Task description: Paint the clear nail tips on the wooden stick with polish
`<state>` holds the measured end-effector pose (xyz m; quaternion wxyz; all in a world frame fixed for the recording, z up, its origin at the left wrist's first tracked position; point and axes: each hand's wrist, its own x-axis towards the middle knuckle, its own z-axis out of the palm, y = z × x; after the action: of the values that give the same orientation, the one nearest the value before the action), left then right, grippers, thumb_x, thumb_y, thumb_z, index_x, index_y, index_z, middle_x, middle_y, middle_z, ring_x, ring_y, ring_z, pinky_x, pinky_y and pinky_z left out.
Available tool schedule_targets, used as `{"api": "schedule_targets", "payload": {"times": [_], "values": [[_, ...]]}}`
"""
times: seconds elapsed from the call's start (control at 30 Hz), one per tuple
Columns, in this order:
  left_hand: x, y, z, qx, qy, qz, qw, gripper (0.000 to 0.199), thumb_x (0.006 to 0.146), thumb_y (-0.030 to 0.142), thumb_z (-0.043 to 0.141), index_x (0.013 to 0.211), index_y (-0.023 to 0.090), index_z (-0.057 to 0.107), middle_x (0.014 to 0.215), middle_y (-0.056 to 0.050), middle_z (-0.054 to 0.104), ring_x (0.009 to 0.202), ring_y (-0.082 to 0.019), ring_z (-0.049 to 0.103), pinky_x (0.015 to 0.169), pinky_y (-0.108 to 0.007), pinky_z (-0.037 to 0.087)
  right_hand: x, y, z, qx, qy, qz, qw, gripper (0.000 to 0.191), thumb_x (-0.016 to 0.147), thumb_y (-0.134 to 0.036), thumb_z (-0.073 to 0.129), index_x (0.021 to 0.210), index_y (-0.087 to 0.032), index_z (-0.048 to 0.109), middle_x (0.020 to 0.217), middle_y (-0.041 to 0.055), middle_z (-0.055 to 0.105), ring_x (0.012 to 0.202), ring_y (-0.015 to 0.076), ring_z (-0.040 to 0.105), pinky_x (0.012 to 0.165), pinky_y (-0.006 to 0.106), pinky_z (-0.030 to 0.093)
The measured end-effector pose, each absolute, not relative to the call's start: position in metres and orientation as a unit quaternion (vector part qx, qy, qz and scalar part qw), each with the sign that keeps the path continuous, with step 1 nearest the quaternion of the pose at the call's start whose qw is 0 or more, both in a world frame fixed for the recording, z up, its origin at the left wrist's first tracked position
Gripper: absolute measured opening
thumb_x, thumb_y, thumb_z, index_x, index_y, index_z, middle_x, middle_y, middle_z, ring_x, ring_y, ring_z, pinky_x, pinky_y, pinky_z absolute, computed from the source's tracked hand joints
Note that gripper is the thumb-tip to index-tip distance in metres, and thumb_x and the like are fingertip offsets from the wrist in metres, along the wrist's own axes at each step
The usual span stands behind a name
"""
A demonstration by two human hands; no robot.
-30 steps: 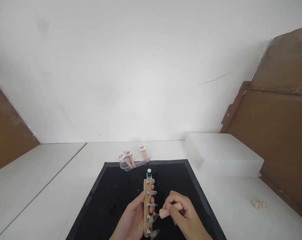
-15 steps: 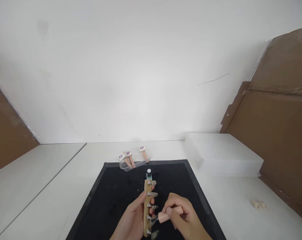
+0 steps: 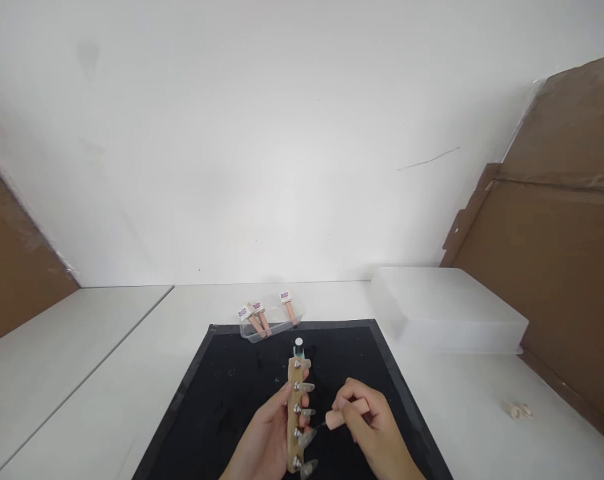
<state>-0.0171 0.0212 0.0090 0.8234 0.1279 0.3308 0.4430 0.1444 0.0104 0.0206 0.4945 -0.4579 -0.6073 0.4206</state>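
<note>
Left hand (image 3: 268,430) pinching wooden strip (image 3: 293,399), right hand (image 3: 375,427) pinching pink brush (image 3: 335,419), seemingly drawn back

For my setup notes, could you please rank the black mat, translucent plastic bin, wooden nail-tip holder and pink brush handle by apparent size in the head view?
Largest to smallest:
1. black mat
2. translucent plastic bin
3. wooden nail-tip holder
4. pink brush handle

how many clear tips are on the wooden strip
5, in a row along the wooden strip: farthest tip, second tip, third tip, fourth tip beside the brush, nearest tip.
</note>
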Motion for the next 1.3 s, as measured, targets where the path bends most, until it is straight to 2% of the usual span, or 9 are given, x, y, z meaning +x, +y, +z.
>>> {"api": "schedule_targets", "payload": {"times": [0.1,0.2,0.43,0.77,1.03,1.3], "values": [[-0.0162,0.021,0.0116,0.116,0.336,0.443,0.823,0.026,0.075,0.026,0.055,0.099,0.016,0.051,0.069,0.002,0.053,0.054,-0.006,0.047,0.06,-0.022,0.038,0.1463,0.0093,0.022,-0.432,-0.632,0.387,0.514,0.021,0.079,-0.018,0.047,0.058,-0.017,0.052,0.051,-0.0036,0.047,0.046,0.0117,0.046,0.05,0.023,0.038],[-0.0151,0.0209,0.0131,0.103,0.342,0.434,0.827,0.032,0.075,0.028,0.055,0.105,0.017,0.049,0.068,0.003,0.052,0.052,-0.005,0.046,0.058,-0.022,0.037,0.1471,0.0074,0.0252,-0.387,-0.676,0.349,0.52,0.022,0.081,-0.019,0.046,0.062,-0.017,0.057,0.057,-0.0004,0.051,0.052,0.0139,0.049,0.053,0.024,0.039],[-0.0157,0.0226,0.0115,0.104,0.36,0.427,0.823,0.038,0.075,0.031,0.055,0.109,0.018,0.047,0.069,0.003,0.053,0.053,-0.006,0.047,0.055,-0.021,0.036,0.143,0.005,0.0271,-0.297,-0.73,0.346,0.509,0.012,0.075,-0.014,0.052,0.072,-0.018,0.063,0.059,0.0009,0.055,0.054,0.0151,0.05,0.052,0.025,0.039],[-0.0164,0.0231,0.0061,0.105,0.357,0.432,0.821,0.037,0.075,0.031,0.055,0.109,0.017,0.048,0.067,0.003,0.054,0.055,-0.007,0.049,0.057,-0.022,0.038,0.1412,0.0079,0.0238,-0.32,-0.752,0.302,0.491,0.017,0.071,-0.007,0.049,0.069,-0.017,0.063,0.058,0.0017,0.056,0.054,0.015,0.051,0.051,0.024,0.04],[-0.0185,0.0241,0.0051,0.103,0.358,0.43,0.823,0.035,0.074,0.032,0.056,0.106,0.019,0.049,0.069,0.003,0.053,0.054,-0.006,0.049,0.057,-0.023,0.039,0.1436,0.0072,0.0241,-0.388,-0.726,0.308,0.477,0.019,0.076,-0.01,0.048,0.061,-0.017,0.059,0.059,0.0003,0.052,0.052,0.0138,0.051,0.05,0.023,0.039],[-0.0174,0.0212,0.0091,0.107,0.352,0.427,0.826,0.027,0.076,0.029,0.054,0.099,0.016,0.052,0.067,0.002,0.051,0.051,-0.006,0.044,0.054,-0.021,0.036,0.1468,0.0092,0.0212,-0.419,-0.675,0.326,0.512,0.023,0.081,-0.016,0.045,0.06,-0.018,0.054,0.059,-0.0006,0.052,0.055,0.0144,0.05,0.055,0.024,0.038]]}}
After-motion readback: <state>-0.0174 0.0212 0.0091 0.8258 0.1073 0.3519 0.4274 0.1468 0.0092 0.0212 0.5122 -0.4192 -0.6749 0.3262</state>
